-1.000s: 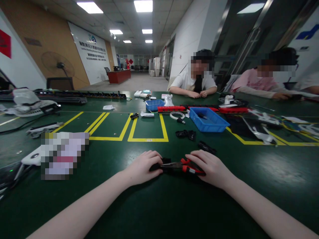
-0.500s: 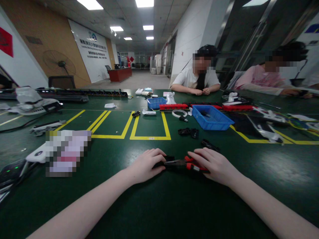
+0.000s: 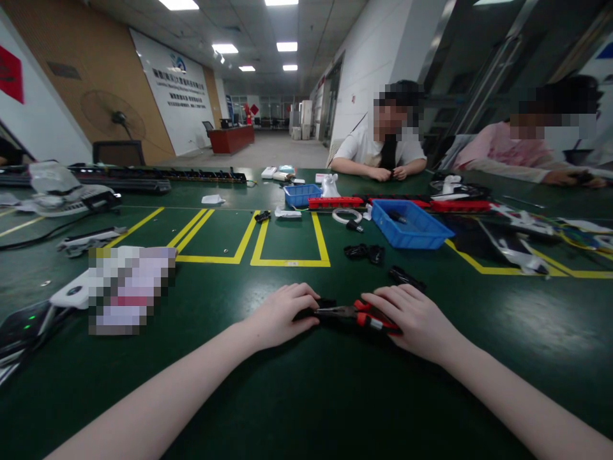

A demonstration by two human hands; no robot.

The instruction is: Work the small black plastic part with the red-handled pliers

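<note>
Red-handled long-nose pliers [image 3: 363, 313] lie in the grip of my right hand [image 3: 412, 319], its fingers closed round the handles. Their dark jaws point left, toward a small black part [image 3: 327, 304] that my left hand [image 3: 285, 316] pinches between thumb and fingers. The jaw tips reach this part; whether they clamp it I cannot tell. Most of the black part is hidden by my left fingers. Both hands are low over the green table [image 3: 306, 396]. Just beyond my right hand lies a black bundled item [image 3: 406, 278].
Black coiled pieces [image 3: 364, 253] lie beyond my hands, near a blue bin [image 3: 412, 235] with a dark item inside. A smaller blue bin [image 3: 302, 194] and a red strip [image 3: 335, 203] stand farther back. A white power bank [image 3: 74, 291] is left. Two people sit across the table.
The camera view has shifted slightly, moving the background a little. My hands, the pliers and the black part keep nearly the same position.
</note>
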